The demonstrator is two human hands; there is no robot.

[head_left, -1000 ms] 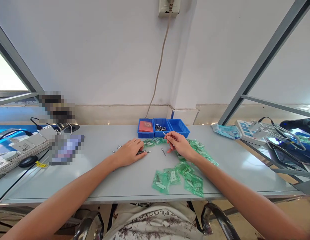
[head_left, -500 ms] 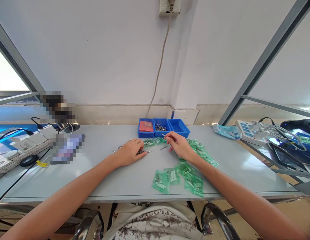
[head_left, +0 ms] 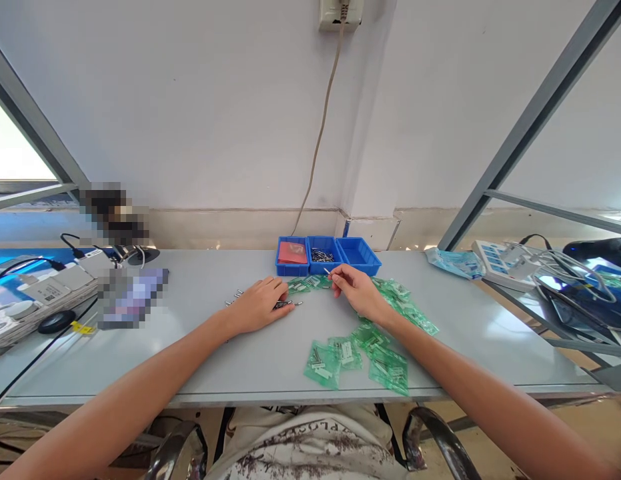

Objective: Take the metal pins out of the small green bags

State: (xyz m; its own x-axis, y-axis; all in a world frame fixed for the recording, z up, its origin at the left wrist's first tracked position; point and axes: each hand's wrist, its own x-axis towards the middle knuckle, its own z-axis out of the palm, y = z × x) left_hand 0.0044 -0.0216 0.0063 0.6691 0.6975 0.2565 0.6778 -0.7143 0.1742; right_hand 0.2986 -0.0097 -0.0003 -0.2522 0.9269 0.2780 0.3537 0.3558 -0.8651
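Note:
My left hand (head_left: 259,303) lies curled on the grey table (head_left: 230,360), its fingers closed on a small bunch of metal pins (head_left: 290,303) whose tips stick out to the right. My right hand (head_left: 357,290) hovers just right of it and pinches thin metal pins (head_left: 327,271) between thumb and fingers. Green plastic bags (head_left: 357,353) holding pins lie scattered near my right forearm and behind both hands. Behind the hands stand three joined blue bins (head_left: 326,255); the middle one holds loose metal pins.
Loose pins (head_left: 236,295) lie left of my left hand. A blurred object (head_left: 133,297), a mouse (head_left: 55,322) and cables sit at the left. A power strip (head_left: 495,257) and blue packet (head_left: 453,262) are at the right. A cord (head_left: 317,140) hangs from a wall socket.
The single pin that lay on the table between my hands is gone; my right hand dipped to it and rose again, pinching pins. The left hand has stayed put.

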